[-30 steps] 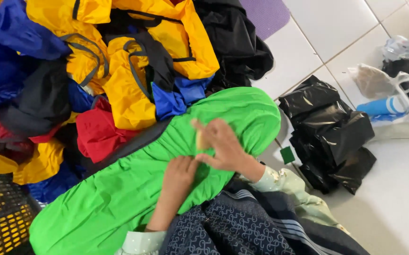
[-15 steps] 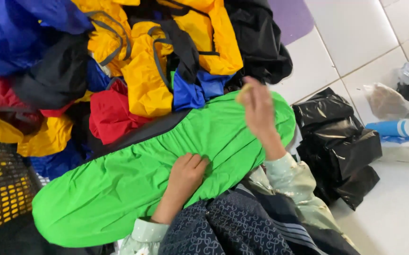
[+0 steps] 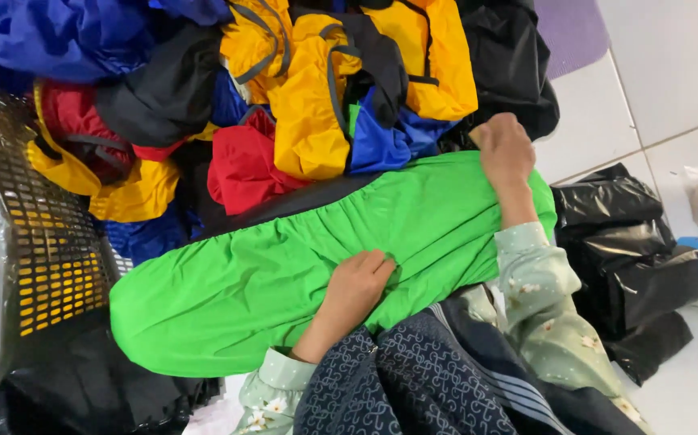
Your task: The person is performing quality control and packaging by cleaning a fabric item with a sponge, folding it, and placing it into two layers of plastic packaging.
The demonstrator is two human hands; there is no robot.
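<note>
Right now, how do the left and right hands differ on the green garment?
The left hand rests near the middle of the green garment, fingers curled in; the right hand is reached out to its far end, arm stretched. The left hand lies close to the body, the right next to the pile of jackets. Both touch the green cloth.

black plastic bags (image 3: 627, 250), right, floor

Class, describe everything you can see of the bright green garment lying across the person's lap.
The green garment is a smooth, thin, slightly shiny fabric, spread lengthwise and lightly wrinkled, with a gathered seam along its upper edge. The left hand presses its middle; the right hand grips its far end. It lies against the clothes pile, beside a mesh basket.
</note>
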